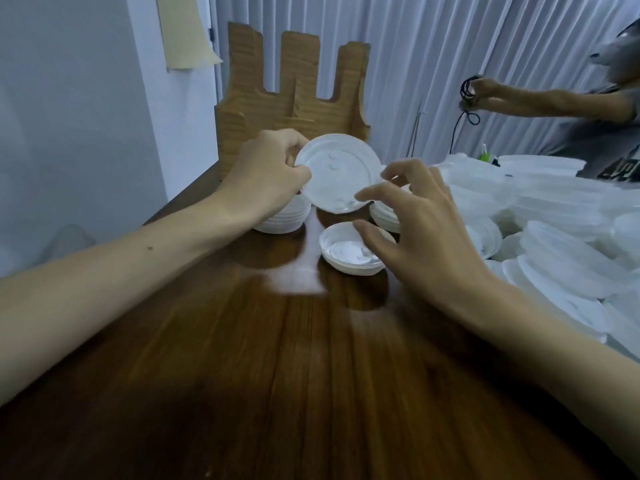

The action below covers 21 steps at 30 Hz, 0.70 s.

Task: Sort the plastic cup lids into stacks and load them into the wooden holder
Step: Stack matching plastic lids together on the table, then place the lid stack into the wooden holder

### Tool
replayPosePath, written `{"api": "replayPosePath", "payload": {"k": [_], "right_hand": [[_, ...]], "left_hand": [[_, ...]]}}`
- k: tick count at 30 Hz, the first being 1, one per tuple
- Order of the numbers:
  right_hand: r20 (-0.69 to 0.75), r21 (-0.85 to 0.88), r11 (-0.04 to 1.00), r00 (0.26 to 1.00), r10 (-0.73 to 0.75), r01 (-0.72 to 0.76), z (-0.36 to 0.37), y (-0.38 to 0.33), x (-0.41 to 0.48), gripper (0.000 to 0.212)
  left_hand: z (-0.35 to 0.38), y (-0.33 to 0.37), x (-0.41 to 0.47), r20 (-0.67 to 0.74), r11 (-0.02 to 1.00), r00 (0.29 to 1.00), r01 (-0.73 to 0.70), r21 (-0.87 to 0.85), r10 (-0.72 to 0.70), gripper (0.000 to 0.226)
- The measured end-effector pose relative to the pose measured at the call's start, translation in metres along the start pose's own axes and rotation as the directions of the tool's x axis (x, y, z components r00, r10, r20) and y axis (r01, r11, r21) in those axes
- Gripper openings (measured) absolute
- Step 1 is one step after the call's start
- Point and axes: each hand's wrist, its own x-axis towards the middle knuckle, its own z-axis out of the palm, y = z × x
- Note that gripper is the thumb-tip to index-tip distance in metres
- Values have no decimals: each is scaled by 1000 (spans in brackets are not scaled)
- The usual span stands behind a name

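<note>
One white lid (pixel 341 173) is up off the worktop (pixel 277 375), tilted toward you, in front of the wooden holder (pixel 277 98). Your left hand (pixel 266 171) pinches its left rim, fingers (pixel 294 142) curled over the edge. Your right hand (pixel 426 230) hangs at the lid's right side, fingers (pixel 377 192) spread and loose; I cannot tell whether a fingertip touches the rim. Below it, your thumb partly covers a short stack (pixel 346 258) lying hollow side up. Your left wrist half hides the left stack (pixel 287 221), and your right fingers half hide the right stack (pixel 384 214). At far right the loose pile (pixel 554 220) blurs together and runs out of frame. Your hands cover the holder's foot.
</note>
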Motion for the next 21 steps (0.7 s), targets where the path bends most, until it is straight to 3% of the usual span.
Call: {"api": "replayPosePath", "payload": {"k": [7,10,14,16,21], "right_hand": [[116,52,998,993,36,-42,5,-19,7,23],[137,19,999,989,-52,50,0,-22,29,18],[320,-8,965,915,-246,263,-20,-18,65,25],[359,8,958,893,-270,287,-31,-18,83,20],[277,109,953,912,-302,282,-29,-22,110,10]], "left_hand": [[-2,-14,5,18,997,997,81,15,-82,16],[-15,-6,15,41,990,991,133,-37,-131,22],[-50,4,40,231,989,962,138,46,-145,26],[-67,11,52,344,988,928,124,87,-147,25],[-87,11,72,347,988,925,130,86,-152,20]]}}
